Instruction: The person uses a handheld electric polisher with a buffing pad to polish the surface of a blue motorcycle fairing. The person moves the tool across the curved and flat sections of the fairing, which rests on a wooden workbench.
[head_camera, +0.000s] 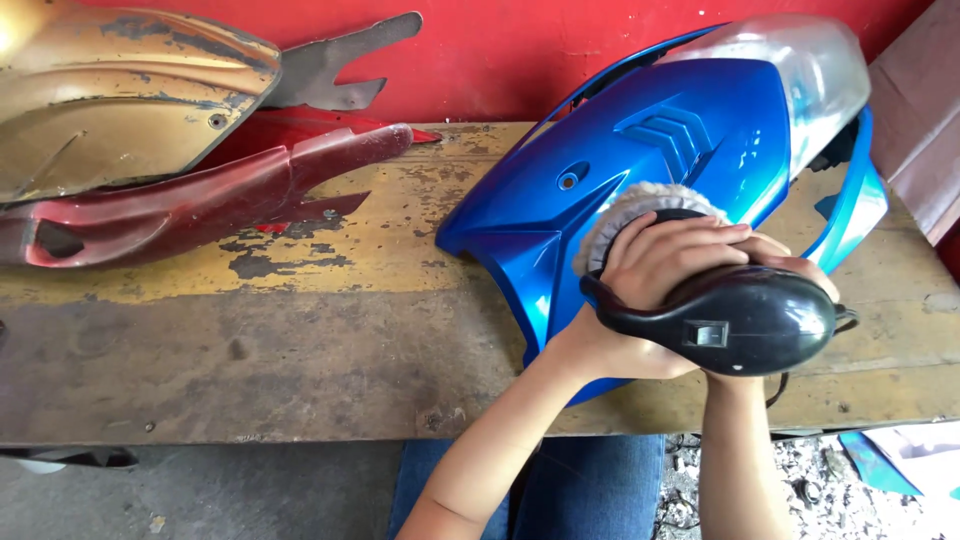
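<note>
- Pressing down on a blue motorcycle fairing panel (640, 170), a black handheld polisher (725, 315) is gripped with both hands close together.
- The left hand (655, 265) is laid over the front of the polisher's body, its fingers curled across the top just behind the fluffy white polishing pad (625, 215).
- The right hand (790, 262) is mostly hidden behind the polisher's rounded rear housing; only the knuckles are seen above it, so it cannot be told how tightly that hand is closed, though it is clearly wrapped on the tool.
- The pad is held in contact with the panel's glossy surface, near the panel's lower middle.
- The blue panel is laid across the right part of a worn wooden workbench (300, 340), its clear headlight lens (820, 70) pointing to the far right corner and its near edge overhanging the bench.
- A small rectangular switch is seen on the side of the polisher, and a dark cord is trailed from its rear.
- A dark red fairing piece (180, 205) and a faded gold panel (110, 95) are rested on the bench's left end, well apart from the hands.
- A red wall (500, 50) is seen behind the bench.
</note>
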